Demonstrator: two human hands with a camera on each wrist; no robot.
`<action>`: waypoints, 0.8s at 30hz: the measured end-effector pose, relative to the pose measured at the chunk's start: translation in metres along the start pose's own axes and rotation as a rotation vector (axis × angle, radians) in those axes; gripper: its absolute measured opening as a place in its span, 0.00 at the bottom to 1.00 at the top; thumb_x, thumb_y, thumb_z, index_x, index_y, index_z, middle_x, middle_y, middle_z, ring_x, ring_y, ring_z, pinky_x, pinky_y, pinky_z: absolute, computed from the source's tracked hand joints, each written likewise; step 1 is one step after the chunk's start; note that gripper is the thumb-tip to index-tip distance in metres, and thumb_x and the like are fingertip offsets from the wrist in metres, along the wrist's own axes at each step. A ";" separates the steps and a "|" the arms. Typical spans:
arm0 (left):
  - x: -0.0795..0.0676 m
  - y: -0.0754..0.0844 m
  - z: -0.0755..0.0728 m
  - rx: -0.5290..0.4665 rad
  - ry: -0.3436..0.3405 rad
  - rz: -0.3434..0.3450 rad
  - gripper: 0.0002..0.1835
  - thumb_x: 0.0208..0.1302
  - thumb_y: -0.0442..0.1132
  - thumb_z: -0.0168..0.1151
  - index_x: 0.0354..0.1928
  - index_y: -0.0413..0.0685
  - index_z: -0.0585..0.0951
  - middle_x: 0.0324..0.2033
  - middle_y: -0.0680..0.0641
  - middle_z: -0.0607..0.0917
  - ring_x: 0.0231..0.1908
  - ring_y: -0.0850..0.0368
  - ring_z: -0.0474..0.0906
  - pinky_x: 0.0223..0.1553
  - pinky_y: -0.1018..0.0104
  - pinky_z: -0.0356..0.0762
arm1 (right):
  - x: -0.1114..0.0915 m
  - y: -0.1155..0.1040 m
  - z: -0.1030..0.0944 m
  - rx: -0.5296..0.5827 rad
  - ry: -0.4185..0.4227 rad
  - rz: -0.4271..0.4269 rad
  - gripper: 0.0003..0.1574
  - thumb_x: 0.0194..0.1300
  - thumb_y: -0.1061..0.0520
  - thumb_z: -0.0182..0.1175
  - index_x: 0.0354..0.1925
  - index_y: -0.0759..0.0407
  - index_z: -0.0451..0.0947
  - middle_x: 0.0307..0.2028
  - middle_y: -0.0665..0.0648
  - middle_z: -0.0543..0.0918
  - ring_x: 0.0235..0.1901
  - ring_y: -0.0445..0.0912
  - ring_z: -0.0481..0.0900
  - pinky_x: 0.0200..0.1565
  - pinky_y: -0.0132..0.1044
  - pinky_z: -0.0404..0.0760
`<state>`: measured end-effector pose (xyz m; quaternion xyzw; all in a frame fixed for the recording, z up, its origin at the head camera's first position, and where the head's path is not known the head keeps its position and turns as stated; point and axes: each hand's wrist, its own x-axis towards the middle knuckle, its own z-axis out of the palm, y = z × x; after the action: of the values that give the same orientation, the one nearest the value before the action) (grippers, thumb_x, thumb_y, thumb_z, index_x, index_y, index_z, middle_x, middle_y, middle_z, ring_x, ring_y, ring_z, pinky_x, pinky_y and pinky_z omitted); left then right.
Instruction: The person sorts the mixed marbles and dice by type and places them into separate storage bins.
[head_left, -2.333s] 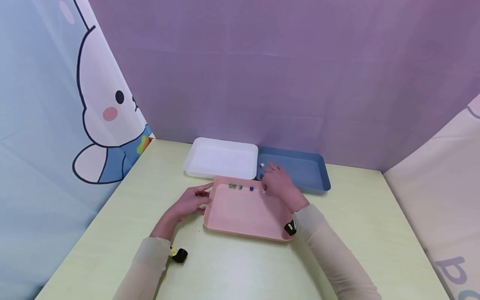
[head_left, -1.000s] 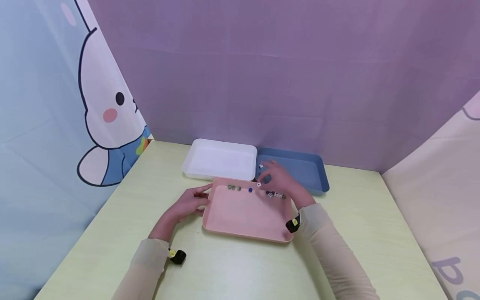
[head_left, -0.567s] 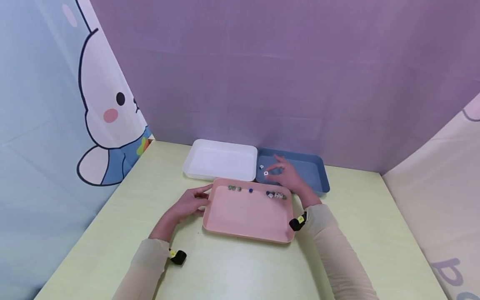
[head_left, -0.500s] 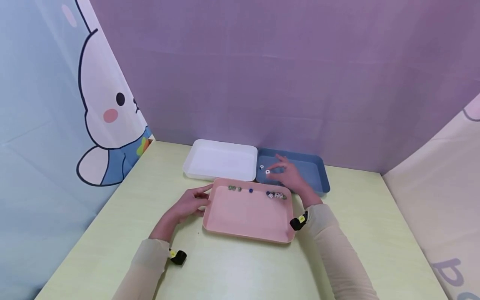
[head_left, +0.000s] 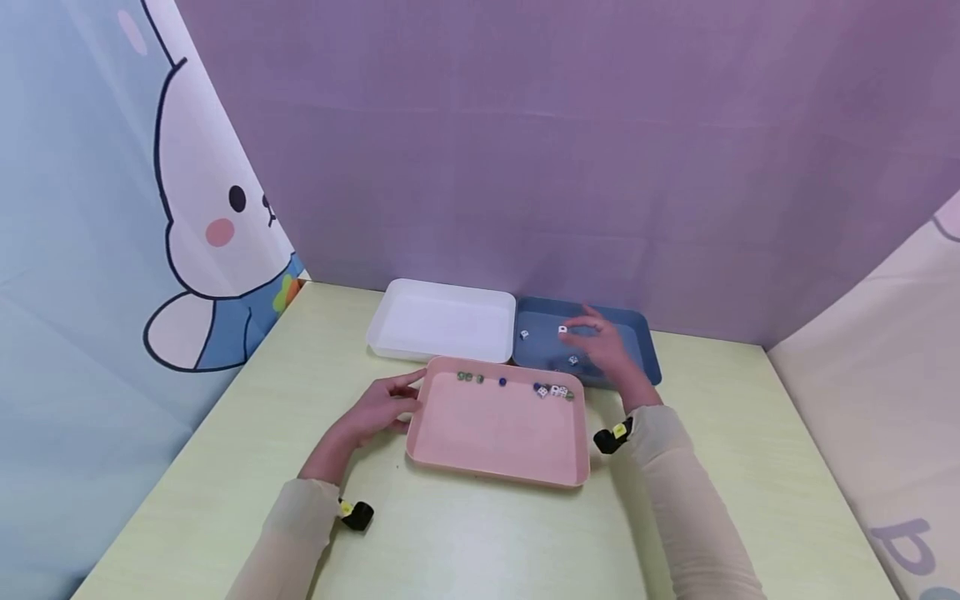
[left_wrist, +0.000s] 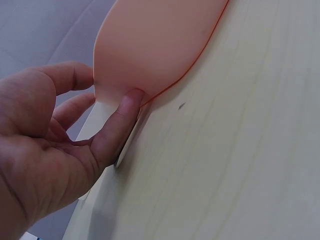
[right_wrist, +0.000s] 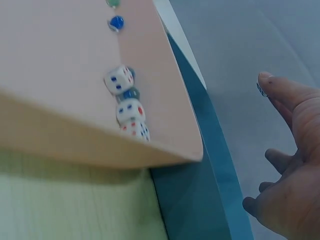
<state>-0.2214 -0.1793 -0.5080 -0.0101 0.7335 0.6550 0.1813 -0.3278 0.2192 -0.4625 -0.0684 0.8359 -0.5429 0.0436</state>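
Observation:
My right hand point(head_left: 603, 346) pinches a white die point(head_left: 562, 330) between thumb and index finger above the blue tray point(head_left: 633, 350); the right wrist view shows this die point(right_wrist: 261, 90) partly hidden by the fingertip. Two more dice lie in that tray, one at its left point(head_left: 524, 334) and another nearer the hand point(head_left: 573, 360). My left hand point(head_left: 378, 406) rests against the left side of the pink tray point(head_left: 487, 442), thumb on its outer wall and fingers at the rim. Several dice point(head_left: 555, 390) and marbles point(head_left: 502, 382) line the pink tray's far side.
A white tray point(head_left: 442, 321) stands at the back left, side by side with the blue one. Both are behind the pink tray on the pale table point(head_left: 720, 433). A purple cloth point(head_left: 525, 167) hangs behind the table.
My right hand has carried a die from the pink tray back and right over the blue tray. A second die in the blue tray now shows below the hand. The left hand has stayed put.

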 end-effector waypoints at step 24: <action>-0.004 0.002 -0.004 -0.020 -0.010 0.007 0.35 0.59 0.30 0.62 0.70 0.57 0.70 0.49 0.36 0.74 0.42 0.49 0.73 0.35 0.55 0.84 | -0.004 0.025 -0.039 0.013 0.140 0.065 0.31 0.62 0.51 0.68 0.56 0.68 0.76 0.74 0.59 0.51 0.73 0.58 0.39 0.67 0.58 0.53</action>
<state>-0.2189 -0.1834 -0.5045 -0.0061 0.7261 0.6629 0.1823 -0.3307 0.2647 -0.4696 -0.0031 0.8352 -0.5500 0.0030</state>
